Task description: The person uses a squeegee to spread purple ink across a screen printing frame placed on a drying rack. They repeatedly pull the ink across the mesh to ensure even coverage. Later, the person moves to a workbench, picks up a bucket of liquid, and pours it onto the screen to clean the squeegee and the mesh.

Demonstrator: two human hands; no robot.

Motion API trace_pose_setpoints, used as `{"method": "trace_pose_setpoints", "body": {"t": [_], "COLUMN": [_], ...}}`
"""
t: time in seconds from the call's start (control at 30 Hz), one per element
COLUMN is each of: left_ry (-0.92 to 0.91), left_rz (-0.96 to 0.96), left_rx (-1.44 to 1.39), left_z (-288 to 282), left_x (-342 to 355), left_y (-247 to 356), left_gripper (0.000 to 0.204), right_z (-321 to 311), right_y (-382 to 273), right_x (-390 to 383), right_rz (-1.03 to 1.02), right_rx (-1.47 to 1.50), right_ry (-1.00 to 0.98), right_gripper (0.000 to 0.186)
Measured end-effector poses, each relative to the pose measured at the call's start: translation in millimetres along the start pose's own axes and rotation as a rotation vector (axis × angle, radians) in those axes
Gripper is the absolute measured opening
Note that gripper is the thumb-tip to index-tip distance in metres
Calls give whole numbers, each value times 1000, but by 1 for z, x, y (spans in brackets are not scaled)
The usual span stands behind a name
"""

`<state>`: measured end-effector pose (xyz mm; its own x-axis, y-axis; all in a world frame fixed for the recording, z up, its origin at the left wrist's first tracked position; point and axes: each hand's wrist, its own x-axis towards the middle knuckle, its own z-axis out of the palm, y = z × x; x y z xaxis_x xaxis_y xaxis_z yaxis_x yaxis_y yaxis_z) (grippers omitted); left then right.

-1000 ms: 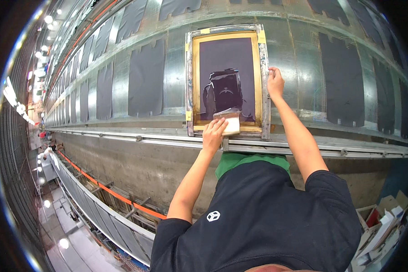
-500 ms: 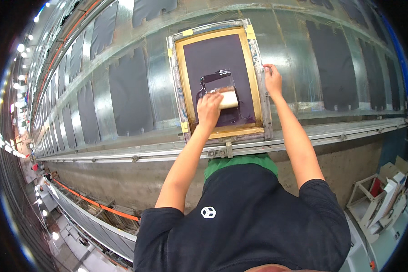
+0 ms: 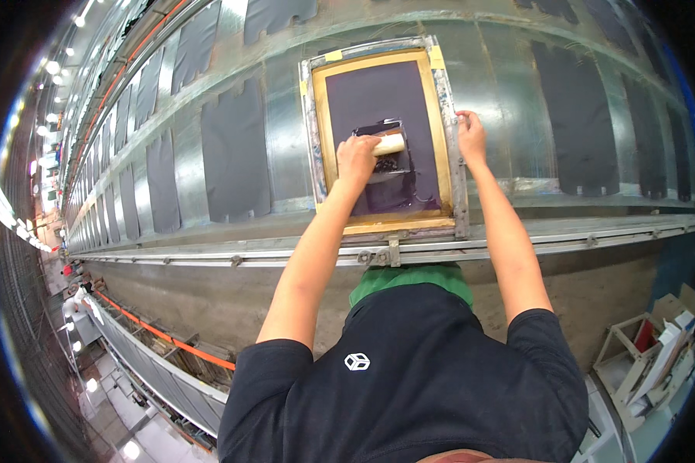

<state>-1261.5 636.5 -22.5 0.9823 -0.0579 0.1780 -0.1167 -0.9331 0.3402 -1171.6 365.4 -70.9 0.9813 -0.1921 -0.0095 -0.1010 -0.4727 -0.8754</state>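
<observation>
A screen printing frame [image 3: 447, 100] lies on the long table in front of me, with yellow tape on its corners and a dark purple mesh [image 3: 378, 89] inside. My left hand [image 3: 357, 160] is closed around the left part of a pale-edged squeegee [image 3: 391, 144], which rests on the mesh near its middle. Glossy dark ink [image 3: 400, 176] lies around and below the squeegee. My right hand [image 3: 472, 140] is at the frame's right outer edge, fingers curled on its rim; the hand hides part of that contact.
Dark fabric pieces [image 3: 235, 154] lie in rows on the shiny table [image 3: 502, 100], left and right of the frame. A metal rail [image 3: 286, 253] runs along its near edge. At the lower right stands a rack [image 3: 624, 347] with boards. An orange bar [image 3: 162, 330] crosses the lower left.
My left hand has pushed the squeegee away from me, farther up the mesh, and its tilt has changed. The right hand stays at the frame's edge. The whole view has shifted slightly.
</observation>
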Motion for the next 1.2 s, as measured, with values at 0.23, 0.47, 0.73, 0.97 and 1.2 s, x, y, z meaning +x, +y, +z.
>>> {"method": "trace_pose_setpoints", "body": {"t": [0.23,0.47,0.73,0.97,1.2], "left_ry": [-63,-28,-4,-26,-50], "left_rz": [134,99,-93,-42,47], "left_rx": [25,-167,-54,29,32], "left_z": [3,-45,-119,-167,-175], "left_x": [-110,-152,-213,-267,-303], "left_y": [42,35,-151,-291,-321], "left_gripper": [43,60,56,58,51], "right_z": [-1,2,188,307,342], "right_y": [19,-54,-154,-208,-203], "right_x": [12,15,-106,-180,-183], "right_rz": [-26,-177,-108,2,37], "right_rx": [-18,-30,37,131,35], "right_ry": [-14,-1,-32,-104,-48], "right_gripper": [19,22,21,18,20]}}
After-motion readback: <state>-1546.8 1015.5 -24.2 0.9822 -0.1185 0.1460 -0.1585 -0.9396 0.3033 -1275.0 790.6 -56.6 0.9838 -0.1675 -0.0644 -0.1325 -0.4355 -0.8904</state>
